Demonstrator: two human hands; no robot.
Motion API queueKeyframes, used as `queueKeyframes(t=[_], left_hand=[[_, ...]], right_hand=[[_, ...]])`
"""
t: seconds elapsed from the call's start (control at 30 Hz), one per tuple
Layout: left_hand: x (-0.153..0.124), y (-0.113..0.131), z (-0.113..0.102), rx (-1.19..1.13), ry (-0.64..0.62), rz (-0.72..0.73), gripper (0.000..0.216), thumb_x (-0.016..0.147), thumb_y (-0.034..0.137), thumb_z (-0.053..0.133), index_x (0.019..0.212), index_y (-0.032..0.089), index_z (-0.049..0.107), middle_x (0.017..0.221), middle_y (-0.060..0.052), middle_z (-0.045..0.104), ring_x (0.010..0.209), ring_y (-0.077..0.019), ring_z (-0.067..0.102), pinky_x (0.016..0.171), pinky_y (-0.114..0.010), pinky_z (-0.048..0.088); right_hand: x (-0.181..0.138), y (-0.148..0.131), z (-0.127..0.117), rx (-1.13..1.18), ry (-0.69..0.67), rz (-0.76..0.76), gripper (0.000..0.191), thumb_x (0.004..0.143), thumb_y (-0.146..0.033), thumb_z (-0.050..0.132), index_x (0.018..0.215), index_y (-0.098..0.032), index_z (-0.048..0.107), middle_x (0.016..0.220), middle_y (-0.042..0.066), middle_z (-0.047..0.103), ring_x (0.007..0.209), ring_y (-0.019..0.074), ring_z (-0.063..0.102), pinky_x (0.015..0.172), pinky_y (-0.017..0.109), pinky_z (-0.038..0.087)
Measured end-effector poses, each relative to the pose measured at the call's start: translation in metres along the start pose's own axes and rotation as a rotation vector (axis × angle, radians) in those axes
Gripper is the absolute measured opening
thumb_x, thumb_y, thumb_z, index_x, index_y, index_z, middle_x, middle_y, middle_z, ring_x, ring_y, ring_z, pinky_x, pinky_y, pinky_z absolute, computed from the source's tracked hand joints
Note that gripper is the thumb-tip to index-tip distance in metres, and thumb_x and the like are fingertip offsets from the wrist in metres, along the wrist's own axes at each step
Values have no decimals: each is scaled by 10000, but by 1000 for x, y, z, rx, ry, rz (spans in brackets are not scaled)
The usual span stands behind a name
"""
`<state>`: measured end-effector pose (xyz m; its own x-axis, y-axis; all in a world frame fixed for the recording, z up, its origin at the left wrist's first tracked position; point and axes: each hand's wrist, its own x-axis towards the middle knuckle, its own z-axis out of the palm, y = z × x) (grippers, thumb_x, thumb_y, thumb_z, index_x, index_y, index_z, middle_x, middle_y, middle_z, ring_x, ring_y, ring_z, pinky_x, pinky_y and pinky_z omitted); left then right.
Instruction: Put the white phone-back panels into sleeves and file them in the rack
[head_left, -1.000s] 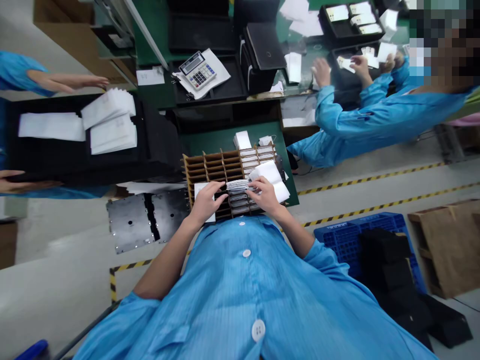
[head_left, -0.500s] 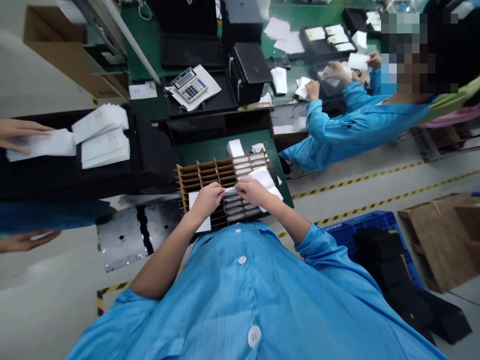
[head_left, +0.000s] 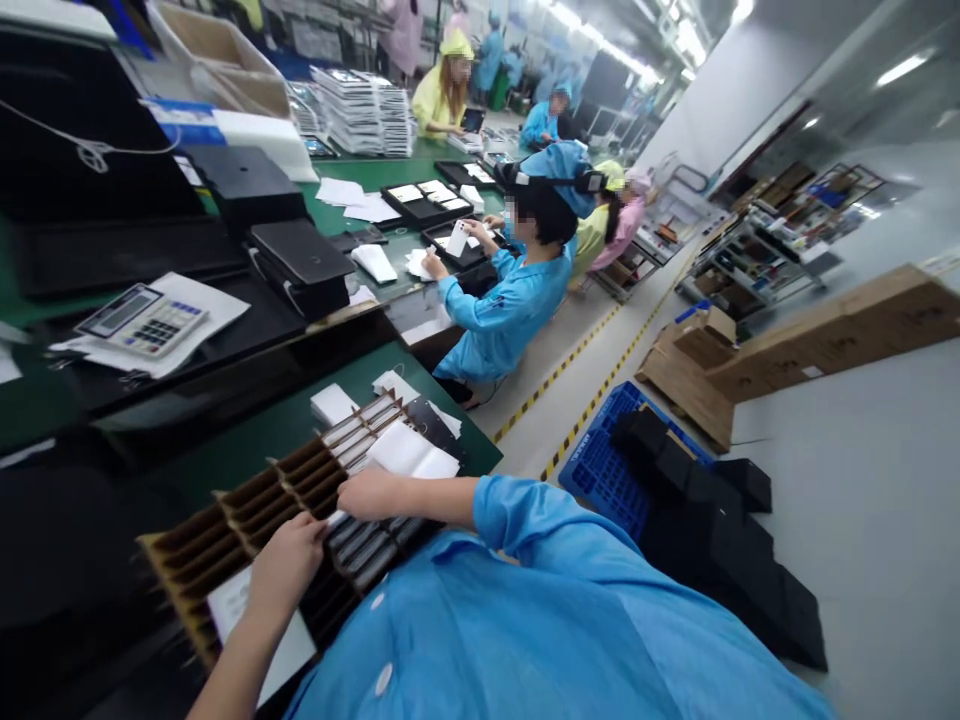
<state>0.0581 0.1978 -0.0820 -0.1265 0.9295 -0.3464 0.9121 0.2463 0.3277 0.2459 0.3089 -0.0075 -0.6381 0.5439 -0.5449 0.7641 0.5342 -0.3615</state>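
From my remote view, my left hand (head_left: 289, 552) and right hand (head_left: 372, 494) pinch a thin white bundle (head_left: 337, 518) over the cardboard grid (head_left: 199, 547). Uneven grip pressure could splay it; my right forearm (head_left: 442, 500) could brush the white sheet (head_left: 412, 450) beside it.

The divided rack (head_left: 176, 600) stood on the near bench (head_left: 401, 362), packets (head_left: 364, 550) in its right-hand compartments. One sheet (head_left: 289, 655) lay on its near left part, a second sheet (head_left: 412, 452) over its right end. Just beyond stood a paper stack (head_left: 332, 404). Far left, a calculator (head_left: 142, 320) rested on papers (head_left: 214, 305). Right, on the floor (head_left: 551, 415), a pallet (head_left: 600, 450) bore boxes (head_left: 641, 440).
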Motion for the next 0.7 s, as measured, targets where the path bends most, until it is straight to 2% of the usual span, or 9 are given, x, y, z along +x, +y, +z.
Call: queueKeyframes(t=[0.07,0.2,0.27,0.33,0.4,0.5,0.6,0.67,0.7], left_hand=[[3,14,-5,68,-58,-101,361,828,313,508,952,260,843,727,-189,692,828,-408,735,662,-521,533],[3,-11,-25,54,-123,219,291,801,374,539,847,360,826,735,-137,735,836,-397,765,689,-539,527],[4,-20,-36,62,-149,286,254,756,411,579,835,411,820,775,-116,757,879,-440,774,690,-583,523],[4,-18,-43,61,-157,294,252,738,426,607,867,420,824,820,-118,775,907,-468,774,705,-619,520],[0,-10,-44,46,-152,284,274,748,421,637,935,378,833,856,-153,789,928,-468,774,738,-621,524],[-16,-11,-39,12,-139,223,292,791,391,680,1008,274,836,913,-222,792,961,-443,771,795,-582,539],[-38,-45,-33,-18,-121,97,239,854,366,695,1001,241,834,997,-216,790,1060,-397,753,896,-510,553],[-56,-81,-32,-36,-118,24,206,916,338,662,994,250,831,1078,-176,785,1126,-345,732,967,-446,548],[-68,-99,-31,-49,-86,-1,234,961,338,623,1055,260,823,1141,-157,773,1173,-323,710,1004,-424,540]], right_hand=[[1,9,-11,32,35,10,94,860,-223,763,792,-158,764,668,112,744,978,298,669,890,424,515],[9,12,-26,3,57,17,95,866,-204,713,808,-196,788,619,60,734,1000,287,669,887,396,520],[6,11,-29,-24,50,31,124,881,-200,689,816,-220,793,602,35,727,989,273,669,862,370,520],[2,6,-26,-49,46,42,140,894,-182,676,826,-211,795,612,40,731,971,264,671,827,345,514],[1,-9,-12,-96,72,59,127,898,-159,677,863,-181,797,661,55,753,963,254,680,806,322,505],[12,-56,25,-163,114,5,134,917,-156,670,960,-155,797,814,84,805,985,247,710,825,303,505],[26,-109,67,-180,99,-149,193,964,-149,611,997,-146,801,987,161,826,984,269,753,847,324,519],[29,-128,89,-178,104,-211,250,987,-118,555,1025,-132,802,1038,213,819,949,284,775,846,345,532],[28,-131,98,-172,118,-218,272,998,-117,534,1076,-126,795,1038,226,816,944,296,780,847,360,539]])
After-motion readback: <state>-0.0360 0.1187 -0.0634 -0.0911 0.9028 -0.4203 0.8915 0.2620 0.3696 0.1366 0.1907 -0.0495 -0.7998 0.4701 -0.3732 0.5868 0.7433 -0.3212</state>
